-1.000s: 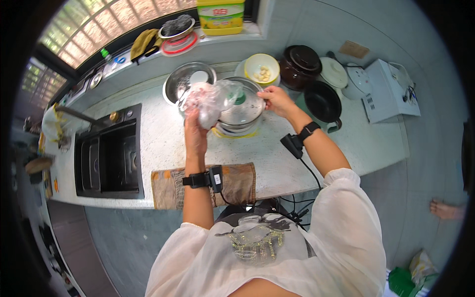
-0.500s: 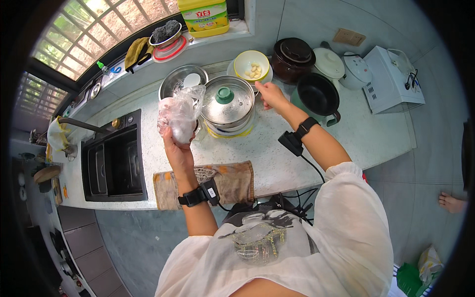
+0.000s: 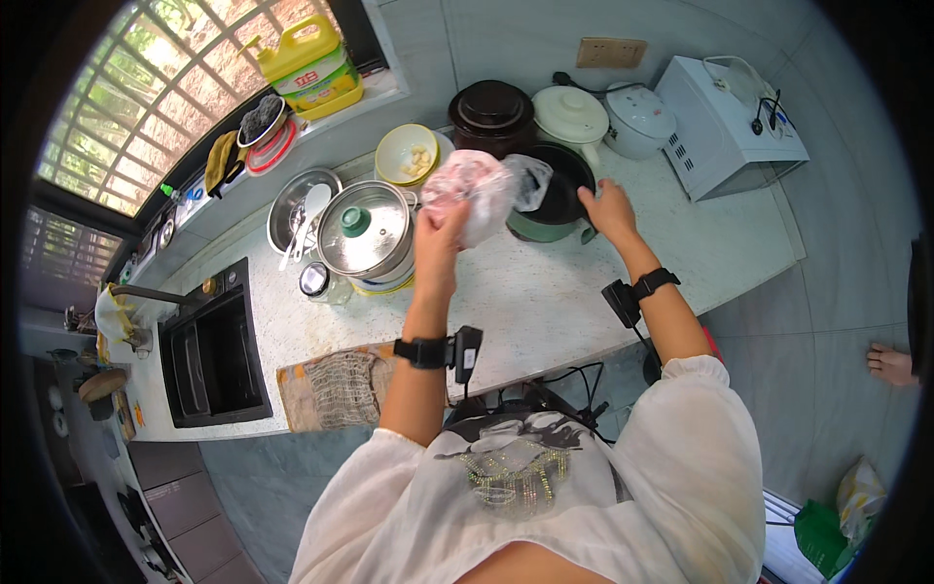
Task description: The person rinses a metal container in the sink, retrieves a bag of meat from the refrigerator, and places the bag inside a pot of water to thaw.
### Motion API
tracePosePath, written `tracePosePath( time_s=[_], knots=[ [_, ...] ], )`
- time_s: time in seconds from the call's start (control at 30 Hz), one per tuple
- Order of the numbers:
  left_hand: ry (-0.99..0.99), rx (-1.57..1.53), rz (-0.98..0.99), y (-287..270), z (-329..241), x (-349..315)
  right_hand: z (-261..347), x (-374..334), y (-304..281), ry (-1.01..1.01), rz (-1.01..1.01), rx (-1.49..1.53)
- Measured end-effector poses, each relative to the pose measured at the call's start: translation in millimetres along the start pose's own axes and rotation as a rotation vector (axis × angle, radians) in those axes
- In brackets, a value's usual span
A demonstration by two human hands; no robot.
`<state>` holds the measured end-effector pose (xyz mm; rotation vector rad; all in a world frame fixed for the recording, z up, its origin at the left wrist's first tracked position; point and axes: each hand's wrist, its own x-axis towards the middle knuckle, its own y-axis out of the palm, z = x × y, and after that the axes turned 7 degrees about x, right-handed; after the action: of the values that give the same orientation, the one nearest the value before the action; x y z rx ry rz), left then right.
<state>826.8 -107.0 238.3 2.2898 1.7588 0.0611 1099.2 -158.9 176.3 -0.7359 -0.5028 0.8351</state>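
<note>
A clear plastic bag of pinkish, pale contents (image 3: pixel 473 185), possibly meat, is gripped in my left hand (image 3: pixel 443 248). It hangs over the left part of a dark-lined green pot (image 3: pixel 556 200), and the bag's loose end covers some of the pot's opening. My right hand (image 3: pixel 611 212) is at the right rim of this pot, just above its handle (image 3: pixel 589 235). Its fingers are curled, and whether they grip the rim cannot be made out. Left of the bag stands a steel pot with a glass lid (image 3: pixel 365 224) and green knob.
A bowl of garlic cloves (image 3: pixel 396 156), a brown lidded crock (image 3: pixel 491 112) and a white lidded pot (image 3: pixel 567 115) line the wall. A steel basin (image 3: pixel 289 200) and a glass jar (image 3: pixel 319 282) flank the steel pot. The black sink (image 3: pixel 219 350) lies left, a white appliance (image 3: pixel 725 131) right.
My left hand has carried the bag rightward, from beside the steel pot to the green pot. My right hand has moved from the steel pot's side to the green pot's right rim. The view has shifted right.
</note>
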Motion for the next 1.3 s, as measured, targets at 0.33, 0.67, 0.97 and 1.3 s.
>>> tracePosePath(
  time_s=[0.33, 0.67, 0.97, 1.3],
  knots=[
    [0.068, 0.657, -0.016, 94.9, 53.2, 33.9, -36.6, -28.3, 10.4, -0.033, 0.366, 0.319],
    [0.081, 1.284, 0.019, 111.6, 61.6, 32.5, -55.8, -70.3, 29.5, 0.023, 0.641, 0.765],
    [0.063, 1.541, 0.206, 112.9, 101.9, 46.2, -41.9, -80.2, 9.6, 0.075, 0.738, 0.857],
    [0.564, 1.261, -0.209, 103.9, 72.4, 21.0, -40.5, -58.4, -23.7, 0.196, 0.973, 0.629]
  ],
)
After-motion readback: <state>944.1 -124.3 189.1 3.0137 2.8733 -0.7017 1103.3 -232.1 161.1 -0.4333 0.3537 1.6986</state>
